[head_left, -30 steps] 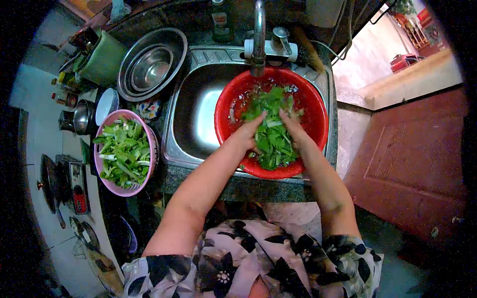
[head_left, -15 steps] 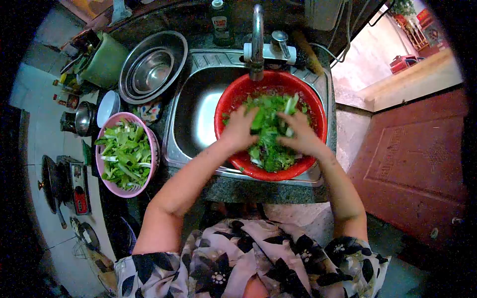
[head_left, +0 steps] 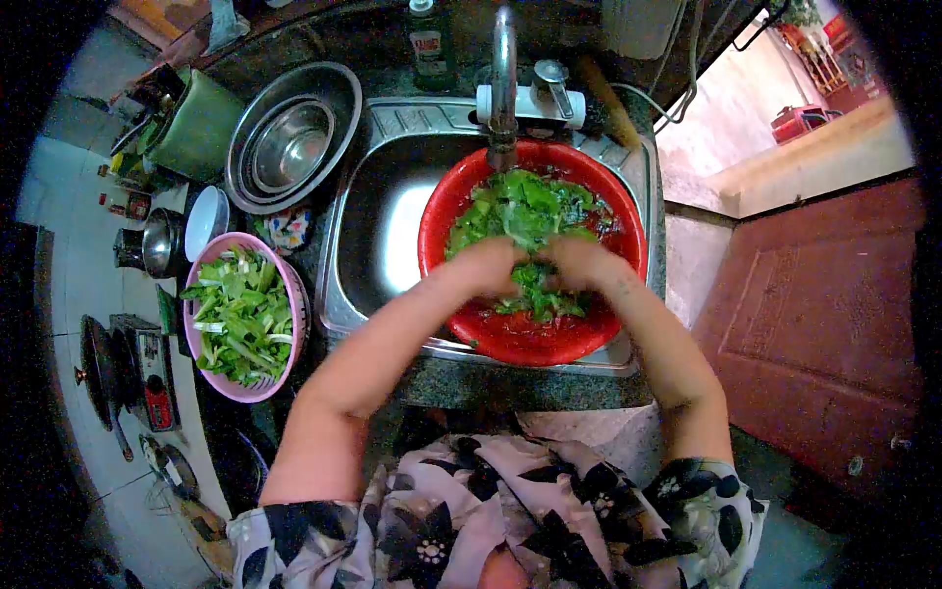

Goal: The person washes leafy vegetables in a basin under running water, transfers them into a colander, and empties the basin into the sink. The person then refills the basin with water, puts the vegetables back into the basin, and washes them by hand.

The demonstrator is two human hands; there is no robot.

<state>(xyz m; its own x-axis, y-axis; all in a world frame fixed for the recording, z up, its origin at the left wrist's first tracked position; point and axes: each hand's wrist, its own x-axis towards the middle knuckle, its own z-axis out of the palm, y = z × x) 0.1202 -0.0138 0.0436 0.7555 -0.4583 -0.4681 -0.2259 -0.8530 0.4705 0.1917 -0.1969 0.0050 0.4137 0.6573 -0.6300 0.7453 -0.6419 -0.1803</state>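
A red basin [head_left: 434, 221] holds water and a heap of leafy greens [head_left: 530, 201]. My left hand [head_left: 494, 265] and my right hand [head_left: 581, 261] are close together over the middle of it, both slightly blurred. Their fingers curl inward into the leaves, closed on some of the greens, with the fingertips partly hidden. Leaves spread on both the far and near sides of my hands. Above the basin's far rim stands the metal faucet [head_left: 503, 88]; no stream from it can be made out.
The basin sits on the right part of a steel sink [head_left: 378, 211]. Left of the sink, a pink basket [head_left: 192, 339] holds more greens. Nested metal bowls [head_left: 294, 147], a white bowl [head_left: 208, 224] and a green bottle [head_left: 432, 49] stand around. A stove [head_left: 155, 378] is farther left.
My hands have drawn closer together, and their spread fingers have curled into the greens. The leaves have shifted toward the far side of the basin, baring red and water near the front.
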